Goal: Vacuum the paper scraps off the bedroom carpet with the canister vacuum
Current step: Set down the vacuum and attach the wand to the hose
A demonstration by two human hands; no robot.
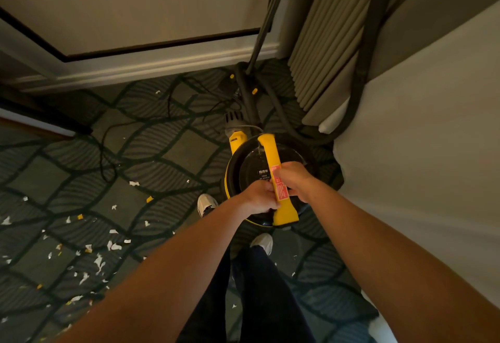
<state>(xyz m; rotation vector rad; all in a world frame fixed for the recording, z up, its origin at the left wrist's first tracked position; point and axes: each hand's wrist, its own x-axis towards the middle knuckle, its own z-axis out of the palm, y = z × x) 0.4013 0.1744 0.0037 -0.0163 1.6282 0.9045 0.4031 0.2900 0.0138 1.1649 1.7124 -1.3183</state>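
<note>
A black and yellow canister vacuum (251, 166) stands on the patterned carpet (173, 153) beside the bed. Across its top runs a yellow carry handle (267, 153) with a red label. My left hand (258, 197) grips the handle from the left side, and my right hand (293, 180) grips it from the right, both near its near end. The black hose (359, 82) loops from the canister up along the bed's side. Several white and yellow paper scraps (100, 258) lie scattered over the carpet at the lower left.
A white bed (433, 139) fills the right side. A pleated curtain (332, 44) hangs behind the vacuum, with a dark wand (266, 25) leaning at the wall. A black power cord (108, 150) trails across the carpet. My shoes (207, 204) stand just behind the canister.
</note>
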